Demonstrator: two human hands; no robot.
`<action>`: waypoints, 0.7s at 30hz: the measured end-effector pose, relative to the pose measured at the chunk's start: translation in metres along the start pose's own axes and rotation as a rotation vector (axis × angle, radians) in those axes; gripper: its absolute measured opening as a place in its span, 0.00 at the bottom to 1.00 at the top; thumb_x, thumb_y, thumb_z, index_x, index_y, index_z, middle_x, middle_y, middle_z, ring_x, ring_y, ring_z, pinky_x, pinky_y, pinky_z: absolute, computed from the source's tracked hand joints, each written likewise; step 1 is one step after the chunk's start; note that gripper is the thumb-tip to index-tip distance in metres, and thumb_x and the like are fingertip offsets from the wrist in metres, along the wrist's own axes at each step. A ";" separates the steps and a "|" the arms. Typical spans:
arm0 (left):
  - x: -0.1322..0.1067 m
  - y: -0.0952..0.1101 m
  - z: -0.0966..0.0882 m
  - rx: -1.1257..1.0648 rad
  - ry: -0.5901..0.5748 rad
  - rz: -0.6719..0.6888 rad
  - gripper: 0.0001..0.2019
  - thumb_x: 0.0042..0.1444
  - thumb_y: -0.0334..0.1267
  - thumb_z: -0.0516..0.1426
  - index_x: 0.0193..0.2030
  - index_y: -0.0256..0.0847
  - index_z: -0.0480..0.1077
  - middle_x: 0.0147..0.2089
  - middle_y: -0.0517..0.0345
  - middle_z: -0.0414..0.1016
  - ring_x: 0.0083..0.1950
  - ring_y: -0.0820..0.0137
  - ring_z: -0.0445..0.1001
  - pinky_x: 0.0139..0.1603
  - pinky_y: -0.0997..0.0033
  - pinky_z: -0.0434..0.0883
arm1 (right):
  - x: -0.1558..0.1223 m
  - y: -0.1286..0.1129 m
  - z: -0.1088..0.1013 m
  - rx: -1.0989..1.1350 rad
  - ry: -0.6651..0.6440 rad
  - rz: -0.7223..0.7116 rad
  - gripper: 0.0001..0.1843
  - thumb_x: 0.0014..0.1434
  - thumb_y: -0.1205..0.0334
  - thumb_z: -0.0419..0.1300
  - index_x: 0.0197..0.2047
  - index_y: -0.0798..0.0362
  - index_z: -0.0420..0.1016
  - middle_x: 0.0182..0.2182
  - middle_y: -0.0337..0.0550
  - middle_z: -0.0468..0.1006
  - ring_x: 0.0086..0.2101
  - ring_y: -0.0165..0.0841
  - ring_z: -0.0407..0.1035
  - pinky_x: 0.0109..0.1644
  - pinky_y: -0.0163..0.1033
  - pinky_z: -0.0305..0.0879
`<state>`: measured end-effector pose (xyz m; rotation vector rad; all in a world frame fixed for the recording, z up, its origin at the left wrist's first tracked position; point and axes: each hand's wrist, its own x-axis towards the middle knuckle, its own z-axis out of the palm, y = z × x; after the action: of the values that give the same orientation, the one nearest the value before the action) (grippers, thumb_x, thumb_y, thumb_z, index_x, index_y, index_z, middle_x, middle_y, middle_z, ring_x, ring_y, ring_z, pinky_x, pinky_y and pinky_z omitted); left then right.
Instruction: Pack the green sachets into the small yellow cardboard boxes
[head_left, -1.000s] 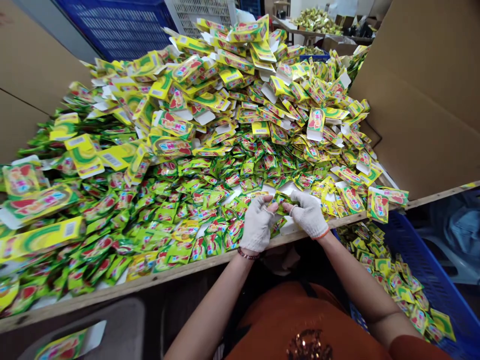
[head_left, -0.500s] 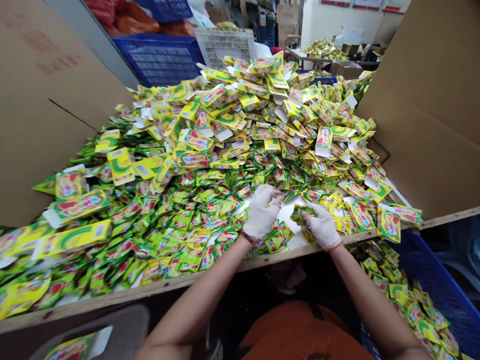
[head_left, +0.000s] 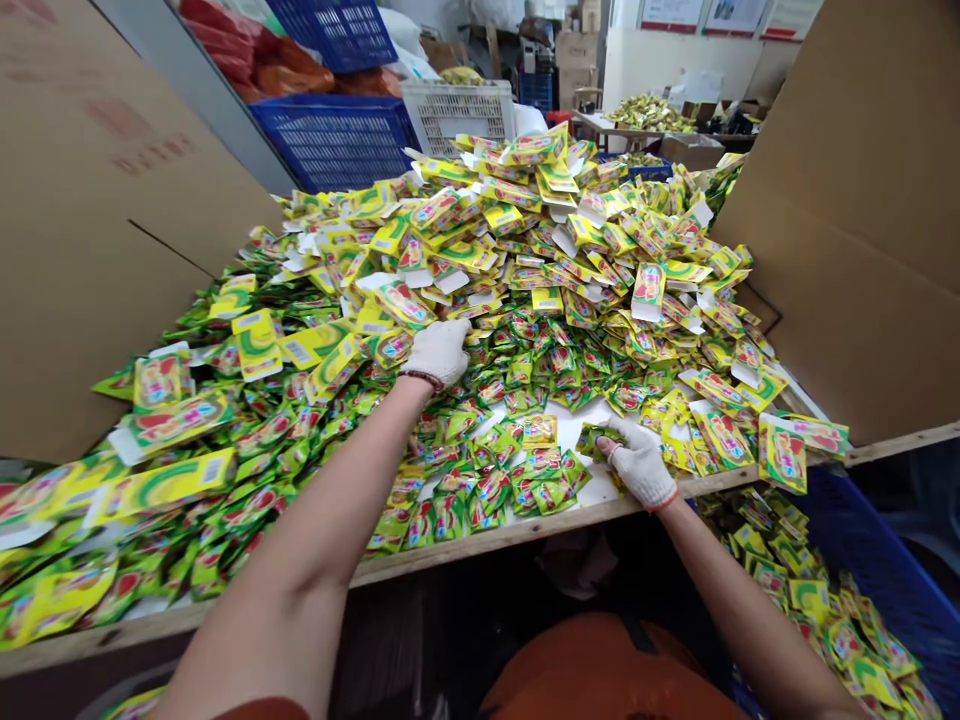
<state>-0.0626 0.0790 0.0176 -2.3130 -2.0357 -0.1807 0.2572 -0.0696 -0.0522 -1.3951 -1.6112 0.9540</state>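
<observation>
My left hand (head_left: 437, 354), in a white glove with bare fingertips, reaches onto the heap beside a yellow-green printed small box (head_left: 405, 302). Its fingers point away from me and are mostly hidden, so their grip does not show. Near the table's front edge, my right hand (head_left: 642, 464), gloved likewise, is closed on green sachets (head_left: 595, 437); how many I cannot tell. Loose green sachets (head_left: 544, 464) lie left of it on the white tabletop (head_left: 599, 488). A yellow sachet (head_left: 539, 431) rests among them.
Small open-flapped boxes (head_left: 525, 215) are heaped at the back. Cardboard walls flank the table, left (head_left: 112, 250) and right (head_left: 847, 220). A wooden strip (head_left: 450, 548) edges the front. Below right stands a blue crate (head_left: 892, 560) with filled packs. More crates (head_left: 341, 140) stand behind.
My left hand has moved from beside my right hand to the far left, up against the boxes. My right hand stays near the front edge with the sachets. The view has shifted slightly.
</observation>
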 end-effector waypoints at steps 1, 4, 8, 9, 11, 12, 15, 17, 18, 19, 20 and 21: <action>0.000 -0.004 -0.002 -0.026 -0.031 -0.019 0.19 0.57 0.34 0.53 0.57 0.38 0.66 0.53 0.44 0.74 0.52 0.57 0.71 0.51 0.62 0.65 | -0.001 0.000 0.000 0.008 -0.002 -0.004 0.15 0.57 0.55 0.57 0.43 0.54 0.77 0.37 0.45 0.81 0.36 0.36 0.73 0.43 0.41 0.71; -0.005 -0.010 -0.011 -0.053 0.005 -0.106 0.16 0.59 0.34 0.52 0.53 0.42 0.69 0.49 0.48 0.77 0.48 0.59 0.75 0.47 0.66 0.67 | -0.002 0.000 0.000 0.036 0.017 0.007 0.16 0.57 0.55 0.58 0.45 0.53 0.76 0.39 0.46 0.81 0.39 0.38 0.74 0.45 0.42 0.71; -0.019 -0.009 -0.017 -0.079 0.162 -0.083 0.18 0.60 0.32 0.48 0.55 0.39 0.68 0.53 0.52 0.76 0.54 0.60 0.73 0.53 0.66 0.67 | -0.001 0.000 0.001 0.091 -0.007 -0.010 0.14 0.57 0.55 0.59 0.42 0.53 0.76 0.36 0.44 0.81 0.36 0.36 0.74 0.41 0.41 0.71; -0.022 -0.009 -0.016 -0.076 0.161 -0.066 0.20 0.59 0.31 0.48 0.57 0.38 0.67 0.55 0.51 0.75 0.56 0.59 0.72 0.55 0.65 0.67 | -0.001 -0.001 0.001 0.098 -0.027 -0.022 0.13 0.57 0.55 0.59 0.42 0.53 0.76 0.36 0.43 0.80 0.35 0.36 0.73 0.40 0.41 0.70; -0.022 -0.010 -0.009 -0.045 0.119 -0.042 0.24 0.56 0.31 0.50 0.61 0.38 0.65 0.58 0.47 0.72 0.58 0.56 0.70 0.57 0.63 0.66 | 0.000 -0.003 0.001 0.104 -0.057 -0.036 0.13 0.56 0.56 0.59 0.42 0.54 0.76 0.33 0.42 0.79 0.34 0.35 0.73 0.39 0.40 0.70; -0.019 -0.011 -0.005 -0.018 0.080 -0.038 0.26 0.55 0.32 0.51 0.62 0.39 0.64 0.59 0.45 0.71 0.59 0.55 0.70 0.58 0.62 0.66 | 0.000 -0.004 0.001 0.107 -0.062 -0.036 0.14 0.56 0.56 0.59 0.42 0.54 0.76 0.32 0.42 0.79 0.34 0.35 0.72 0.38 0.39 0.70; -0.005 -0.013 0.003 0.055 -0.014 -0.030 0.26 0.55 0.33 0.51 0.63 0.38 0.63 0.58 0.39 0.71 0.58 0.53 0.71 0.55 0.60 0.68 | 0.000 -0.005 0.002 0.123 -0.044 -0.019 0.16 0.56 0.55 0.60 0.44 0.55 0.76 0.30 0.41 0.78 0.34 0.36 0.72 0.38 0.39 0.70; 0.004 -0.009 0.000 0.073 -0.015 -0.064 0.23 0.56 0.33 0.49 0.60 0.37 0.66 0.52 0.38 0.74 0.54 0.51 0.73 0.51 0.58 0.69 | -0.001 -0.003 0.002 0.122 -0.023 -0.017 0.15 0.56 0.55 0.60 0.44 0.54 0.77 0.31 0.42 0.79 0.35 0.36 0.73 0.40 0.39 0.71; 0.006 -0.007 -0.003 0.072 0.014 -0.083 0.22 0.56 0.33 0.48 0.58 0.37 0.67 0.50 0.38 0.75 0.52 0.51 0.74 0.50 0.57 0.69 | -0.001 -0.002 0.002 0.125 -0.014 -0.017 0.15 0.56 0.55 0.60 0.43 0.54 0.77 0.32 0.42 0.79 0.36 0.36 0.73 0.41 0.40 0.71; 0.005 -0.003 -0.008 0.061 0.062 -0.092 0.22 0.57 0.33 0.48 0.57 0.37 0.68 0.49 0.39 0.76 0.52 0.51 0.74 0.50 0.57 0.69 | -0.002 -0.002 0.002 0.136 -0.008 -0.015 0.14 0.56 0.55 0.60 0.42 0.54 0.77 0.34 0.42 0.80 0.36 0.36 0.73 0.41 0.40 0.72; 0.001 0.001 -0.013 0.033 0.120 -0.086 0.22 0.57 0.33 0.48 0.58 0.37 0.68 0.49 0.40 0.76 0.52 0.52 0.73 0.51 0.57 0.68 | -0.002 -0.001 0.002 0.151 -0.005 -0.010 0.14 0.56 0.54 0.61 0.42 0.53 0.77 0.35 0.43 0.80 0.36 0.36 0.74 0.41 0.41 0.72; -0.005 0.006 -0.018 -0.019 0.175 -0.058 0.22 0.58 0.34 0.48 0.59 0.37 0.68 0.51 0.41 0.75 0.54 0.53 0.73 0.53 0.58 0.68 | -0.003 -0.002 0.001 0.166 -0.008 -0.002 0.14 0.56 0.54 0.61 0.42 0.53 0.77 0.36 0.43 0.80 0.36 0.36 0.74 0.41 0.41 0.73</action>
<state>-0.0586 0.0711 0.0350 -2.1641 -2.0243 -0.3924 0.2556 -0.0724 -0.0514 -1.2777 -1.5021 1.0680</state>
